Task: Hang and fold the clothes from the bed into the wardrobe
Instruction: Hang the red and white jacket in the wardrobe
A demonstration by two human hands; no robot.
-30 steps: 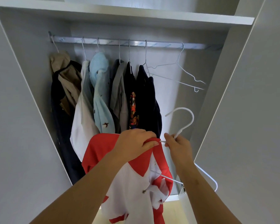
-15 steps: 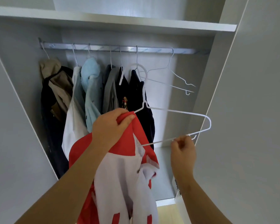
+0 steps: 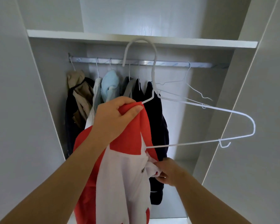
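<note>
A red and white shirt [image 3: 128,159] hangs in front of the open wardrobe. My left hand [image 3: 115,117] grips its red shoulder together with the left end of a white wire hanger [image 3: 217,110]. The hanger's right half sticks out bare to the right, and its hook [image 3: 141,50] rises in front of the shelf edge, above the rail [image 3: 152,63]. Lower down, my right hand [image 3: 170,172] pinches a white fold of the shirt near its collar.
Several garments hang on the rail's left half: a tan jacket [image 3: 81,94], a light blue top [image 3: 110,84], dark clothes [image 3: 158,126]. An empty wire hanger [image 3: 187,81] hangs at the right. A white shelf [image 3: 200,43] runs above. Wardrobe doors [image 3: 257,143] stand open at both sides.
My left hand has lifted the shirt and hanger higher, towards the rail. My right hand let go of the hanger's bottom bar and dropped to pinch the shirt's white fabric.
</note>
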